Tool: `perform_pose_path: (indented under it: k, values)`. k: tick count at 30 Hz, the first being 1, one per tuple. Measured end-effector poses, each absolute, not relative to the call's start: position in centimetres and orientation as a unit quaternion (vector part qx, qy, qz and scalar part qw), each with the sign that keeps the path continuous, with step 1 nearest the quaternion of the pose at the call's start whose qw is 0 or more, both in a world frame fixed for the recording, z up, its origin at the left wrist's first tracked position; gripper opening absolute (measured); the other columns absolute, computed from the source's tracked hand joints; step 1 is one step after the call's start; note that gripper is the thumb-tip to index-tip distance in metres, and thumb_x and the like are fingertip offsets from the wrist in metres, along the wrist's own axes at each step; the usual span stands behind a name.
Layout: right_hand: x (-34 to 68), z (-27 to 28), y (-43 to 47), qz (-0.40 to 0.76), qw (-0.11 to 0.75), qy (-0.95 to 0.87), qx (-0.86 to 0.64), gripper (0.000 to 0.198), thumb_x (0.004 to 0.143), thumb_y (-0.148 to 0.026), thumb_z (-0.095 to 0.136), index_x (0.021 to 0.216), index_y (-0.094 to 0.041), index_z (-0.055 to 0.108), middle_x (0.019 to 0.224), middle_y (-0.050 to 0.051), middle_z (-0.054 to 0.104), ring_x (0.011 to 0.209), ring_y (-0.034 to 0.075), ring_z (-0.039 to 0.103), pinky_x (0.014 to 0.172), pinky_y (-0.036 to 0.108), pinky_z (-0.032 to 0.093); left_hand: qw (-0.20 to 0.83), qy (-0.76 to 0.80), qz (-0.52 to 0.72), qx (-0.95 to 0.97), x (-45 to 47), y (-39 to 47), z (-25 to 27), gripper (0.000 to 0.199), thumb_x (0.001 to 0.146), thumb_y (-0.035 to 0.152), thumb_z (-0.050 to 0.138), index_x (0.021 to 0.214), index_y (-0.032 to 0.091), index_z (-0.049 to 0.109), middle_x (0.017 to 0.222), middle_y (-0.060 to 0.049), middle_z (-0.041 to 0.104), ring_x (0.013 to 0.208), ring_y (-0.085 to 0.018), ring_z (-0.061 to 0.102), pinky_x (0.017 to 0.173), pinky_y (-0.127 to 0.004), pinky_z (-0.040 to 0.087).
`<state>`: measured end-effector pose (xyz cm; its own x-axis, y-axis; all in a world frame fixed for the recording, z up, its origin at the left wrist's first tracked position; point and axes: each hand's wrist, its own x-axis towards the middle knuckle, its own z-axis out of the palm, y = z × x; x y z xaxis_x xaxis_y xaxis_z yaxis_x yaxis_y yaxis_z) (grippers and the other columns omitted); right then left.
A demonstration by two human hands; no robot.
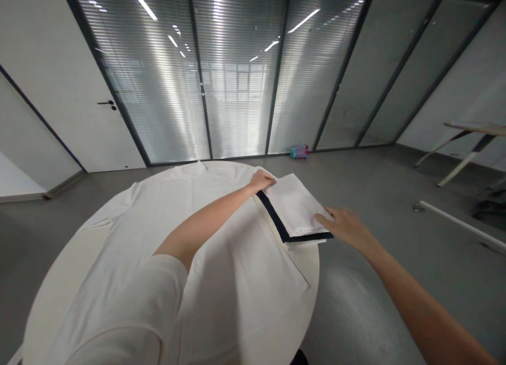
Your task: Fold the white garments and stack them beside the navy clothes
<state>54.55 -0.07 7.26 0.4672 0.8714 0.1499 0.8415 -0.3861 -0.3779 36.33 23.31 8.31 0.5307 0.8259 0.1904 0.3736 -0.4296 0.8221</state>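
Observation:
A white T-shirt (169, 212) lies spread out over the round table, its collar at the far edge. At the table's right side is a stack of folded clothes: a folded white garment (294, 201) on top, a dark navy or black layer (276, 225) under it and more white below. My left hand (263, 180) is closed on the far left corner of the top white garment, fingers bent. My right hand (343, 225) grips the near right edge, thumb on top; its other fingers are partly hidden.
The round white table (312, 286) has its right edge close under the stack. Beyond stand glass partitions with blinds (241, 91) and a white door (71, 101). A blue and pink basket-like object (299, 151) lies on the floor. Another table (478, 128) stands at right, near a white bar (462, 225).

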Motion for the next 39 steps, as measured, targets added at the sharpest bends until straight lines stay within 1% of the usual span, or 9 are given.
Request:
perform_pose_path:
  k: [2,5,8,13,22,26,30,34,39]
  values:
    - [54.6,7.3,0.7,-0.035,0.185,-0.550,-0.814,0.058,0.085,-0.053,0.056,0.128,-0.016,0.066,0.131,0.020,0.061,0.126,0.041,0.055,0.104,0.058,0.044,0.328,0.380,0.292,0.814,36.7,23.0,8.0,0.009,0.078,0.017,0.071,0.082,0.017,0.080,0.095,-0.007,0.077,0.102,-0.026,0.069,0.095,-0.037,0.051]
    - [54.3,8.3,3.2,-0.081,0.225,-0.631,-0.738,0.056,0.093,-0.046,0.044,0.142,-0.019,0.055,0.144,0.015,0.054,0.134,0.033,0.050,0.112,0.052,0.040,0.266,0.353,0.302,0.845,38.1,22.3,9.0,0.027,0.087,0.016,0.061,0.108,0.021,0.077,0.132,-0.007,0.067,0.133,-0.029,0.052,0.115,-0.045,0.034]
    - [53.4,8.0,6.1,-0.067,0.213,-0.678,-0.700,0.056,0.098,-0.041,0.036,0.148,-0.019,0.047,0.152,0.013,0.048,0.142,0.032,0.042,0.116,0.052,0.035,0.220,0.284,0.218,0.907,39.7,21.8,9.5,0.040,0.099,0.025,0.045,0.135,0.027,0.062,0.148,-0.003,0.054,0.140,-0.024,0.045,0.120,-0.043,0.027]
    - [51.7,4.9,7.9,-0.015,0.134,-0.666,-0.734,0.060,0.099,-0.040,0.030,0.150,-0.009,0.041,0.155,0.018,0.042,0.145,0.032,0.038,0.118,0.051,0.032,0.218,0.255,0.087,0.938,40.4,22.2,6.9,0.045,0.103,0.039,0.037,0.144,0.029,0.054,0.150,0.001,0.051,0.136,-0.025,0.052,0.115,-0.040,0.037]
    - [51.0,5.8,7.2,-0.047,0.079,-0.668,-0.739,0.061,0.100,-0.039,0.029,0.149,-0.005,0.041,0.156,0.023,0.038,0.144,0.033,0.038,0.117,0.050,0.033,0.222,0.261,0.254,0.904,37.1,22.5,5.2,0.042,0.104,0.039,0.038,0.127,0.018,0.066,0.134,-0.007,0.066,0.126,-0.020,0.059,0.109,-0.028,0.043]
    - [49.3,8.2,7.3,-0.111,0.071,-0.652,-0.747,0.050,0.096,-0.037,0.041,0.136,-0.012,0.059,0.148,0.019,0.050,0.139,0.041,0.042,0.111,0.063,0.034,0.209,0.323,0.316,0.867,27.8,24.0,3.9,0.029,0.098,0.028,0.051,0.116,0.018,0.071,0.126,-0.006,0.069,0.119,-0.016,0.062,0.105,-0.025,0.046]
    - [42.7,9.7,8.5,-0.222,0.208,-0.703,-0.642,0.041,0.097,-0.034,0.043,0.123,-0.015,0.068,0.139,0.015,0.059,0.140,0.037,0.041,0.115,0.059,0.031,0.174,0.486,0.350,0.782,12.8,26.3,3.4,0.026,0.088,0.015,0.055,0.105,0.015,0.075,0.114,-0.010,0.073,0.105,-0.020,0.068,0.096,-0.031,0.052]
    - [33.8,8.1,10.2,-0.101,0.210,-0.786,-0.573,0.038,0.097,-0.035,0.047,0.123,-0.018,0.068,0.146,0.015,0.051,0.127,0.030,0.055,0.108,0.048,0.043,0.131,0.654,0.365,0.649,-3.3,26.2,4.1,0.028,0.087,0.012,0.052,0.104,0.010,0.074,0.105,-0.011,0.075,0.098,-0.024,0.069,0.092,-0.036,0.053]
    - [27.4,4.0,12.6,0.013,0.139,-0.817,-0.559,0.038,0.098,-0.037,0.051,0.128,-0.019,0.066,0.148,0.014,0.049,0.130,0.031,0.053,0.107,0.047,0.043,0.119,0.782,0.355,0.499,-16.3,21.6,3.4,0.026,0.097,0.027,0.059,0.115,0.011,0.065,0.109,-0.009,0.069,0.097,-0.021,0.067,0.085,-0.039,0.056]
